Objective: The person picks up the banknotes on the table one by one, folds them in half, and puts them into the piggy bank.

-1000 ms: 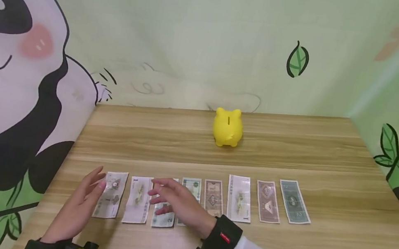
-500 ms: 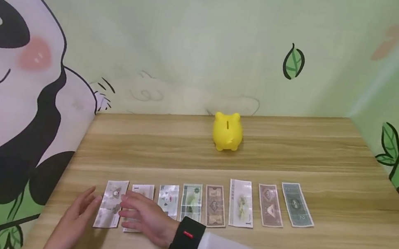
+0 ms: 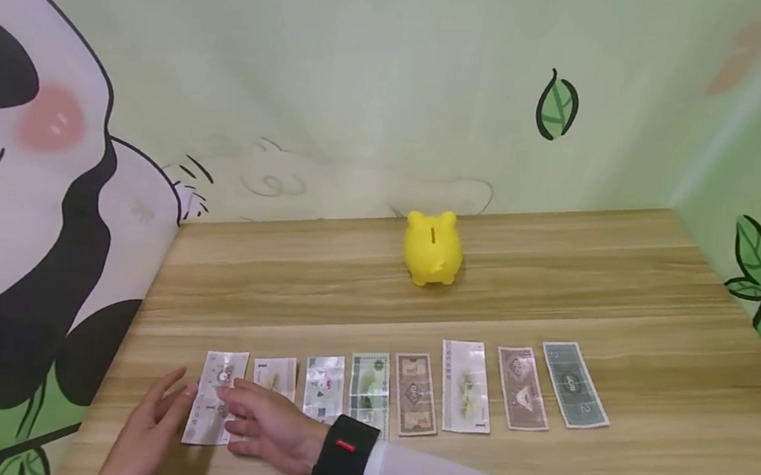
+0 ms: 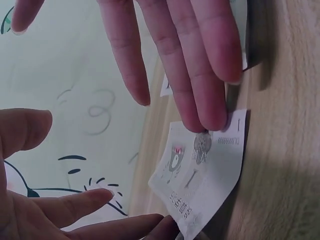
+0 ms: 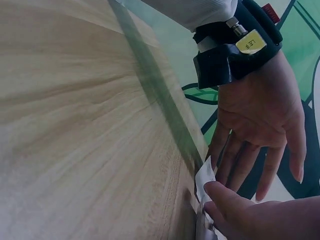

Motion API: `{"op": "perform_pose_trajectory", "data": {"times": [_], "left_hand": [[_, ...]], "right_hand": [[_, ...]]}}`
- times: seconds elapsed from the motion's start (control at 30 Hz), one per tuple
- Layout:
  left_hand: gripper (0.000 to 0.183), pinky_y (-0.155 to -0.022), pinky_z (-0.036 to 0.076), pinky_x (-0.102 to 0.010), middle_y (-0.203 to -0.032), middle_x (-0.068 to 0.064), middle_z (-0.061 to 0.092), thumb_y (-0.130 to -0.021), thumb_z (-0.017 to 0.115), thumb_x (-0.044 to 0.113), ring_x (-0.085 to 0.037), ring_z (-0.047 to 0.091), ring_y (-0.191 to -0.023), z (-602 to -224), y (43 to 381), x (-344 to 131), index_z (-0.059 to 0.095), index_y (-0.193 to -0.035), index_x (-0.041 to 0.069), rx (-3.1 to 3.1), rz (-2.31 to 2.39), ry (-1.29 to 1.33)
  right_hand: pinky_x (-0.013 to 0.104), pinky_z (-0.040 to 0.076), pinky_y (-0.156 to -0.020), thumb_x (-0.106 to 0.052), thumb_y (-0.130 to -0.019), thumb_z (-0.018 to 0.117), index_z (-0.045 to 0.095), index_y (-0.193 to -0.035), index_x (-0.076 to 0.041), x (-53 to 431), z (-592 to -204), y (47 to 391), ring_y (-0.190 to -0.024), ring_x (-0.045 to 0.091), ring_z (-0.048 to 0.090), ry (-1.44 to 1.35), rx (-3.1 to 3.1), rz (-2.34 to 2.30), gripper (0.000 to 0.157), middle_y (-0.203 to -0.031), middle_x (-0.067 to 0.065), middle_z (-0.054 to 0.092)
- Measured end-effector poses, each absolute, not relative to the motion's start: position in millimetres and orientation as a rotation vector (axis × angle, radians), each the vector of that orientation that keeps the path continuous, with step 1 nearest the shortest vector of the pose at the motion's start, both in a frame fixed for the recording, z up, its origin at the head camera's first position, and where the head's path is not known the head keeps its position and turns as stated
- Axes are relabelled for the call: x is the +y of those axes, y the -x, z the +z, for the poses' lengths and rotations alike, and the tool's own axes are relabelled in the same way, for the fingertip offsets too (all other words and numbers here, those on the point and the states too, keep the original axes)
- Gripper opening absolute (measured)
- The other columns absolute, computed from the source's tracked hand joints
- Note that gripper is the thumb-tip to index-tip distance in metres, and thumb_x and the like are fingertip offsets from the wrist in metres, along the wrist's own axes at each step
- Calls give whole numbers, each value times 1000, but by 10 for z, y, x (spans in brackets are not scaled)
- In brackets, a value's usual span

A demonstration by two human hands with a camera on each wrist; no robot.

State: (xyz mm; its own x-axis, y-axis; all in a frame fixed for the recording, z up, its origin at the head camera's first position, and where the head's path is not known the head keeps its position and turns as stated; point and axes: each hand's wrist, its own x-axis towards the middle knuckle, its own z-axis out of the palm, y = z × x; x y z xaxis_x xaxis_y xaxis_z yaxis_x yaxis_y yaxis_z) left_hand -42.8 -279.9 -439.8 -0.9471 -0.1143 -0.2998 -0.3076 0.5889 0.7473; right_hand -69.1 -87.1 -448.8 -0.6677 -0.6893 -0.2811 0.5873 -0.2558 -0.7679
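At the left end of a row of banknotes lies a pale banknote point(image 3: 207, 429) printed with a 1, between my two hands. My left hand point(image 3: 143, 430) is at its left side with fingers extended, fingertips right at the note's edge in the left wrist view. Reaching in from the right, my right hand point(image 3: 279, 427) has its fingers fairly straight, the tips touching the right part of the note point(image 4: 215, 167). That hand partly covers a second pale note point(image 3: 276, 375) behind it. The note's edge point(image 5: 204, 175) stands slightly raised in the right wrist view.
Several more banknotes continue the row rightward: a bluish note point(image 3: 323, 389), a green note point(image 3: 370, 383), brown notes and a blue-green note point(image 3: 575, 384) at the end. A yellow piggy bank point(image 3: 432, 253) stands behind on the wooden table point(image 3: 560, 283), near the back wall.
My right hand has moved left, from over the third note to the leftmost one, uncovering the bluish and green notes. My left hand stays beside the leftmost note. The head view has shifted slightly.
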Motion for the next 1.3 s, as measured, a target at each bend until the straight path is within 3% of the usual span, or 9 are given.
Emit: {"op": "perform_pose_trajectory", "data": {"times": [0.2,0.43,0.63,0.77,0.9,1.1,1.3], "left_hand": [[68,-108,30,-61,-144,-34,34,-103,38,47,-39,35,-129,-4383,408,-2759,22,-151,2,2603,1305,352],[67,-107,30,-59,-140,-27,46,-102,35,52,-34,37,-128,-4377,421,-2757,43,-141,-2,2664,1240,348],[68,-107,30,-60,-141,-26,45,-103,30,52,-36,37,-129,-4392,427,-2777,48,-138,-3,2646,1185,365],[67,-101,43,-53,-139,-25,47,-103,31,51,-32,44,-124,-4382,405,-2776,48,-137,-4,2654,1230,383],[65,-88,55,-38,-138,-24,49,-103,34,50,-28,48,-120,-4315,365,-2747,49,-136,-4,2660,1325,374],[58,-80,57,-29,-138,-19,51,-104,35,46,-26,51,-117,-4146,316,-2682,51,-136,1,2758,1325,249],[50,-82,54,-24,-141,-13,50,-105,37,39,-24,49,-118,-3991,329,-2545,51,-137,3,2712,1467,73]], "right_hand": [[63,31,-107,-37,-96,54,16,-151,2,-853,-4531,698,-129,41,34,157,1140,-2001,78,-151,29,26],[62,32,-107,-34,-95,55,18,-150,3,-849,-4545,704,-128,39,37,146,1124,-2016,76,-149,29,29],[60,33,-107,-31,-94,56,21,-149,4,-826,-4561,698,-127,39,39,151,1110,-2021,74,-148,30,30],[60,32,-108,-29,-95,54,20,-150,3,-766,-4553,693,-127,39,38,166,1065,-2022,72,-147,32,30],[59,32,-108,-28,-98,52,21,-149,4,-674,-4533,678,-127,39,38,194,1023,-2028,68,-146,31,32],[58,31,-109,-26,-101,45,26,-147,5,-452,-4493,617,-128,39,38,219,991,-2040,59,-145,31,34],[54,36,-108,-22,-100,48,32,-144,7,-118,-4395,604,-125,38,42,175,1066,-2098,55,-137,27,46]]}}
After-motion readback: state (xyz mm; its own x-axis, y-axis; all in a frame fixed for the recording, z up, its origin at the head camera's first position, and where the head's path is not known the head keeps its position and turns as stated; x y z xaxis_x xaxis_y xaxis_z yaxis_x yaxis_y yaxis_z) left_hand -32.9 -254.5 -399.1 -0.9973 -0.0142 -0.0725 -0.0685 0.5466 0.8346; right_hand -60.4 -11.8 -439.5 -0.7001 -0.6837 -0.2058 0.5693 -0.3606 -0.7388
